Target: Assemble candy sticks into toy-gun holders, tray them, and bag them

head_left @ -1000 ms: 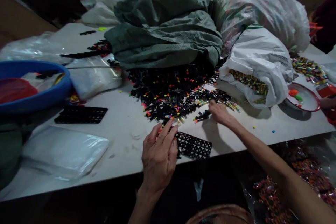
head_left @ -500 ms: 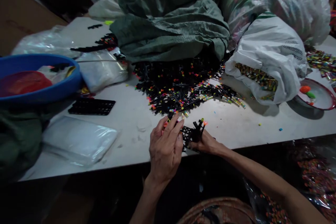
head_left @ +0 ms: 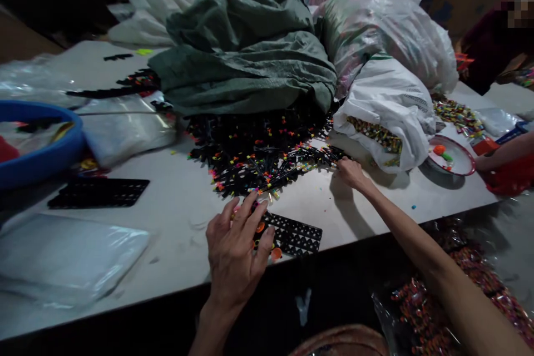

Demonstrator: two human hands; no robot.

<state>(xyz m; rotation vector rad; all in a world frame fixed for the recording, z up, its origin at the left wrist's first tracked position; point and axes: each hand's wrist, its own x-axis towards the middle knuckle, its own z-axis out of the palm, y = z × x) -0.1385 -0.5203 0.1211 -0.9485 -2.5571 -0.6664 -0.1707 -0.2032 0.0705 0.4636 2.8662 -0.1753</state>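
My left hand (head_left: 236, 245) lies over the left part of a black perforated rack (head_left: 302, 233) at the table's front edge, its fingers outstretched and apart. Round orange pieces (head_left: 276, 255) show between and below these fingers. Farther right, my right hand (head_left: 351, 172) reaches to the right end of a pile of small black plastic pieces (head_left: 254, 161) with coloured tips. Its fingers are curled together at some thin black sticks (head_left: 331, 151); what sits between the fingertips is too small to make out.
A dark green sack (head_left: 246, 67) stands behind the pile. Right of it are a white bag (head_left: 387, 94) of small coloured tubes and a red-rimmed bowl (head_left: 469, 164). At left lie a blue basin (head_left: 41, 147), black racks (head_left: 100, 192) and clear plastic bags (head_left: 75, 256). Another person's arm (head_left: 509, 153) shows far right.
My right hand has left the rack with its bunch of black pieces and moved right and away to the pile's end. The left hand stays over the rack. The view has shifted right.
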